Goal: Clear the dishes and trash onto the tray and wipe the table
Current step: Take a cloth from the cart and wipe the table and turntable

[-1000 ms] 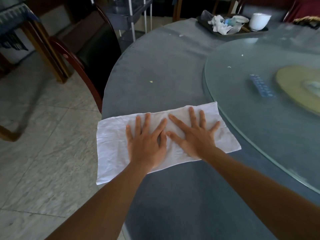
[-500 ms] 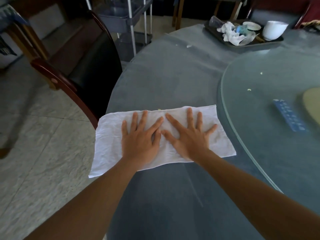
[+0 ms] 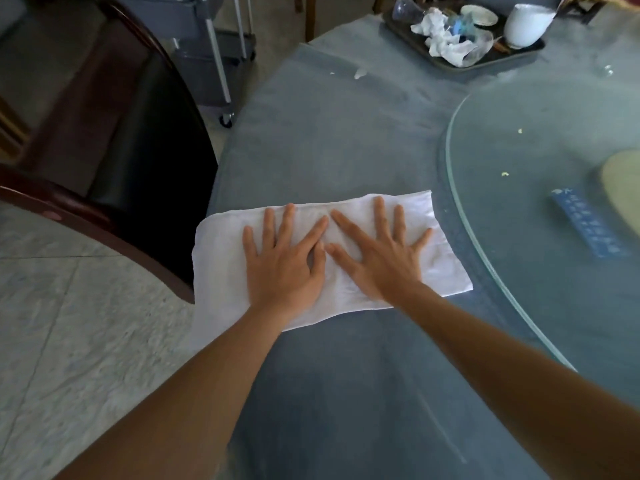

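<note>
Dark red wood frames the chair (image 3: pixel 114 188) at the left, its black seat tucked against the edge of the grey-blue table (image 3: pixel 329 140), with a grey wheeled cart (image 3: pixel 207 46) behind it on the pale stone floor. On the table's near edge lies the white cloth (image 3: pixel 221 271), spread flat, its left end hanging a little over the rim. The left hand (image 3: pixel 284 268) presses down on the cloth with fingers straight and splayed, gripping nothing; just beside it the right hand (image 3: pixel 377 261) lies the same way, flat and spread, the two thumbs nearly touching at the cloth's middle. Further right, the glass turntable (image 3: pixel 540 271) carries a few small crumbs (image 3: pixel 504 174) and a blue card (image 3: pixel 588 223). At the far edge of the table sits the dark tray (image 3: pixel 412 32), loaded with crumpled tissues (image 3: pixel 445 39), a clear glass on its side (image 3: pixel 407 8), a small dish (image 3: pixel 479 13) and a white cup (image 3: pixel 526 24).
</note>
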